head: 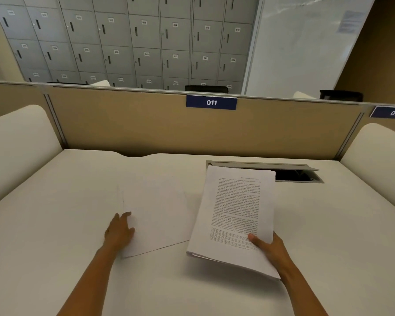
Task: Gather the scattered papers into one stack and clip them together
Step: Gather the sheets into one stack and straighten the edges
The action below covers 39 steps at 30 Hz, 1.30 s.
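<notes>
White carrel desk, viewed from above and behind the hands. The stack of printed papers is held raised and tilted over the desk right of centre. Its far edge overlaps the open cable hatch in this view. The right hand grips the stack at its near right corner, with the thumb on the top page and the fingers hidden beneath. One loose sheet lies flat just left of the stack. The left hand rests on its left edge, fingers fairly straight, grasping nothing. Beyond stand a tan partition labelled 011 and grey numbered lockers.
</notes>
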Tool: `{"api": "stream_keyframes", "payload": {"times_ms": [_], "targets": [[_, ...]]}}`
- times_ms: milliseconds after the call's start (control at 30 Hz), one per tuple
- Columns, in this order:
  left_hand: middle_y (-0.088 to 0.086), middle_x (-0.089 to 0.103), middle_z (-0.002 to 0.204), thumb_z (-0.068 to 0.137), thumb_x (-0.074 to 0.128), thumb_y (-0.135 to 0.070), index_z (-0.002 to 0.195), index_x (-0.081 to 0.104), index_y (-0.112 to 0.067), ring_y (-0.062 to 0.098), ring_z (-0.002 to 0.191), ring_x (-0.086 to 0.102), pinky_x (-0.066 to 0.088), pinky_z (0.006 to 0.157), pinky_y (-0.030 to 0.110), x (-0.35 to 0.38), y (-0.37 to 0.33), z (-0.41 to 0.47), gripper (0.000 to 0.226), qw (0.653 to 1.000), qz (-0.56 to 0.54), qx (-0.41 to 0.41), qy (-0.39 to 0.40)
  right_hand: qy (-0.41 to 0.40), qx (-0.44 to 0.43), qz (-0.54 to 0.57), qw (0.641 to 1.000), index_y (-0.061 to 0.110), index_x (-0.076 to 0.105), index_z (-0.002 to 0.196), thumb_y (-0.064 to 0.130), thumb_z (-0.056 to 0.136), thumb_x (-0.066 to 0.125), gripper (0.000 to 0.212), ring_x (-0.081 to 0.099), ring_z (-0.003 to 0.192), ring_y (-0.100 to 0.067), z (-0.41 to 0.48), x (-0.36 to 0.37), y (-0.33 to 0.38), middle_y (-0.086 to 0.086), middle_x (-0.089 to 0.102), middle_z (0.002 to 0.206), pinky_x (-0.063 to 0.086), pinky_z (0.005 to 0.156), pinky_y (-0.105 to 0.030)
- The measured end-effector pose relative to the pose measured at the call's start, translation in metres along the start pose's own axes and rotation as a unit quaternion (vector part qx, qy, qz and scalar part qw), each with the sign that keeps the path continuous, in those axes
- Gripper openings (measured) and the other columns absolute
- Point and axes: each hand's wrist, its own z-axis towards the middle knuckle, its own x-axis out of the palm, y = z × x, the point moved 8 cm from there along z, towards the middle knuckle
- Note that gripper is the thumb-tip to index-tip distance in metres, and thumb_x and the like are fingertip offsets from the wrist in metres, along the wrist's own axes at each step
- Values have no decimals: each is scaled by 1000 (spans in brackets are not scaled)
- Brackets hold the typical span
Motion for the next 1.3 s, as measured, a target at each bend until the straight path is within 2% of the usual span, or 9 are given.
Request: {"api": "stream_keyframes", "payload": {"times_ms": [67, 167, 333, 500, 633, 800, 900, 1033, 1300], "targets": [[22, 23, 150, 85, 63, -25, 144, 25, -5, 36, 138, 26, 28, 110, 46, -9, 2, -5, 73, 994, -71, -63, -58, 3, 1, -1, 1000, 30, 61, 100, 32, 64, 80, 40, 72, 77, -7, 0, 1, -1, 18, 75, 84, 54, 55, -17], [26, 36, 137, 67, 77, -46, 135, 26, 7, 38, 128, 36, 37, 102, 44, -9, 0, -16, 100, 982, -57, -160, -84, 1, 2, 0, 1000, 29, 61, 100, 31, 66, 79, 39, 73, 76, -8, 1, 1, -2, 17, 75, 83, 54, 54, -17], [27, 36, 133, 63, 84, -32, 127, 29, 10, 36, 123, 40, 39, 100, 41, 0, -7, -17, 94, 965, -102, -234, -61, -5, 2, 5, 1000, 29, 60, 98, 25, 71, 78, 33, 72, 74, -6, 1, -1, -4, 18, 74, 82, 54, 52, -16], [23, 34, 134, 60, 84, -40, 124, 35, 3, 33, 125, 35, 30, 106, 41, -3, -4, -20, 91, 959, -65, -273, -45, -2, 2, 3, 1000, 29, 61, 99, 26, 70, 78, 34, 73, 76, -7, 2, 0, -5, 17, 75, 82, 54, 54, -16], [22, 29, 134, 59, 85, -36, 124, 32, 2, 31, 123, 34, 34, 104, 39, -6, -3, -23, 92, 952, -83, -288, -58, -3, 0, 2, 1000, 30, 60, 100, 27, 70, 78, 35, 72, 76, -7, 2, -1, -6, 17, 75, 84, 54, 54, -16], [21, 40, 134, 65, 83, -29, 131, 29, 7, 33, 125, 42, 38, 102, 41, -3, -12, -18, 92, 963, -87, -255, -27, -8, -2, 0, 1000, 30, 60, 98, 26, 71, 78, 32, 72, 73, -5, 2, -1, -6, 17, 73, 84, 53, 52, -15], [21, 51, 129, 70, 80, -17, 125, 42, 5, 37, 120, 50, 40, 99, 44, -8, -14, -23, 70, 966, -100, -236, -28, -4, -2, -5, 1000, 30, 60, 98, 23, 73, 78, 31, 72, 73, -5, 1, 0, -7, 15, 72, 88, 53, 52, -15], [26, 56, 118, 85, 53, -2, 118, 51, 3, 41, 107, 56, 46, 88, 45, -41, -26, -43, 33, 975, -107, -159, -111, 8, 2, -16, 1000, 29, 61, 98, 21, 72, 78, 33, 72, 74, -6, 1, 3, -7, 13, 73, 88, 53, 52, -16], [11, 61, 100, 92, 42, -14, 111, 59, -17, 30, 80, 57, 42, 66, 35, -148, -147, -130, 25, 939, -12, 107, -325, 60, 10, -50, 997, 27, 60, 103, 26, 69, 79, 40, 72, 78, -4, 1, 24, -9, 15, 74, 86, 53, 55, -14]]}}
